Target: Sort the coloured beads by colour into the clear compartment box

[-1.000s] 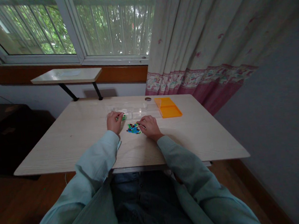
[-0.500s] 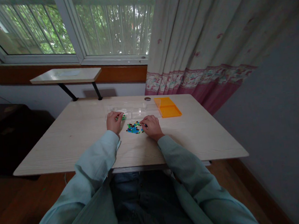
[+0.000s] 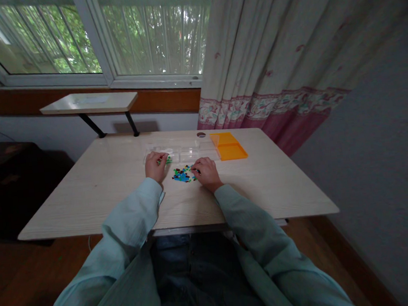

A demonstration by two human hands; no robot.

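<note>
A pile of small blue, green, yellow and dark pieces (image 3: 181, 175) lies on the table between my hands; their exact kind is too small to tell. Behind it is a clear divided plastic tray (image 3: 190, 155), with small green pieces (image 3: 169, 159) in its near left part. My left hand (image 3: 155, 167) is over that part, thumb and fingers brought together beside the green pieces. At the pile's right edge, my right hand (image 3: 208, 173) rests with its fingertips pinched. Something small and dark shows by those fingertips. What either hand holds is hidden or too tiny to name.
An orange plastic box (image 3: 232, 149) stands right of the clear tray. A round hole (image 3: 201, 135) is set in the back of the wooden table (image 3: 279, 184). On black legs, a small raised shelf (image 3: 91, 103) stands at the back left, below the window. A curtain (image 3: 254, 71) hangs behind.
Both hands stay in nearly the same place. The fingertips of my right hand have shifted very slightly at the pile's edge.
</note>
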